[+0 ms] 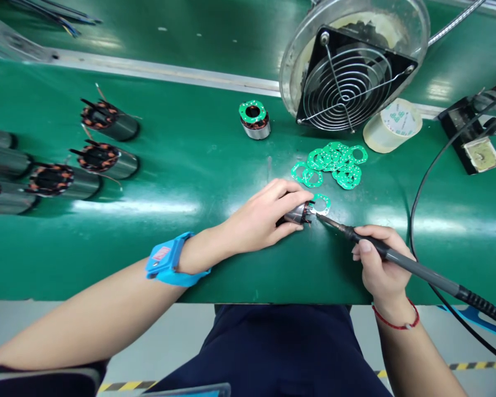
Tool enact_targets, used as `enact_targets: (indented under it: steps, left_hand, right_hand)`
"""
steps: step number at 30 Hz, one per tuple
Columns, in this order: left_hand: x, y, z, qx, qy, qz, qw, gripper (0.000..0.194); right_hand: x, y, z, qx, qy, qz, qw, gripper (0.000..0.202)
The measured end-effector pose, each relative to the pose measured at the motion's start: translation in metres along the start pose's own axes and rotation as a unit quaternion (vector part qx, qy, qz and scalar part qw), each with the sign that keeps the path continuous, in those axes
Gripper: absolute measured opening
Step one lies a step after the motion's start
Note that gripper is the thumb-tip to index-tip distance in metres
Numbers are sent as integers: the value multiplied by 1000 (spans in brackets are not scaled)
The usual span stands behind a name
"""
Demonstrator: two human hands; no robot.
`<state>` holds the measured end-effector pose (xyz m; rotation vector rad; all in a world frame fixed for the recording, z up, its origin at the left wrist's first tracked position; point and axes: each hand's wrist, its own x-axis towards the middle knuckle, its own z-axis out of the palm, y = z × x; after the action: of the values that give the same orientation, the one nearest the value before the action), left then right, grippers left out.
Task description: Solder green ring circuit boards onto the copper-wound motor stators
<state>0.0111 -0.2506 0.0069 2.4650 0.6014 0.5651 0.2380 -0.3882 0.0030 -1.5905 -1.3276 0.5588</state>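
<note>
My left hand [268, 215] is closed around a motor stator [296, 214], which lies on its side on the green bench with its wire end facing right. Against that end is a ring-shaped green circuit board [324, 205]. In my right hand [382, 259] is a soldering iron [391, 255], gripped like a pen. Its tip points left and reaches the lower edge of the ring board, close to the stator's wires; whether it touches cannot be told. Loose ring boards [334, 157] lie in a pile just beyond. Another stator [256, 125] stands upright with a ring board on top.
At the back stands a fan [345, 88] with a wire guard. Right of it are a tape roll [392, 127] and an iron stand with a sponge [482, 154]. Several stators [107, 160] lie at left. The iron's black cable [413, 220] loops along the right side.
</note>
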Motion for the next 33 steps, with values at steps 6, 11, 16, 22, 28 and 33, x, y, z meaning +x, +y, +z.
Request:
enact_targets:
  steps: [6,11,16,22,28,33]
  left_hand:
    - [1,2,-1,3,-3,-3,1000,40]
    - [2,3,-2,8,-11,-8,1000,38]
    - [3,4,0,3,-23,-27,999,38]
    - [4,12,0,-87,22,-113,990,41]
    - [3,19,-5,-226,18,-163,960,45]
    - [5,12,-2,-150,-25,-99,983,42]
  right_hand:
    - [-1,1,0,-6,32,-22,999,12]
    - [5,-4,2,-50,25,-69,996,19]
    - [13,-12,6,-68,-40,-29,996,40]
    - [28,-28,11,-136,-105,32,985,29]
    - [34,-37,32,-47,-17,57,997,34]
    - [36,-35,47,107,-2,64,992,35]
